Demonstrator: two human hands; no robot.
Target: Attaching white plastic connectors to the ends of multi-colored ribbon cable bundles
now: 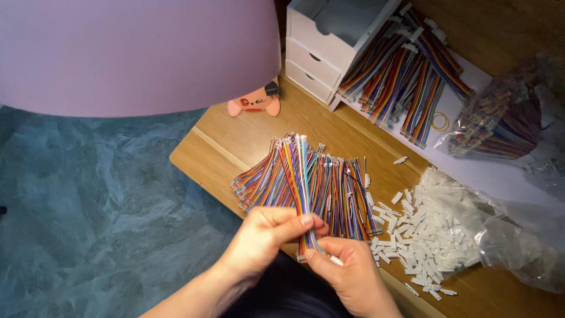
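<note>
A large pink shape (pixel 135 53), perhaps a lampshade, hides the upper left; the clear bags at right are cut off. A wooden table (pixel 235 141) stands over blue carpet (pixel 88 200). The left hand (pixel 265 238) and right hand (pixel 350 271) together pinch one rainbow ribbon cable (pixel 300 188), upright above the near table edge; whether the right hand also holds a connector is unclear. A heap of cables (pixel 335 188) lies just behind. Loose white connectors (pixel 412 235), too many to count, spill from one bag (pixel 500 235). More cables (pixel 406 76) lean beside one white drawer unit (pixel 323 47).
</note>
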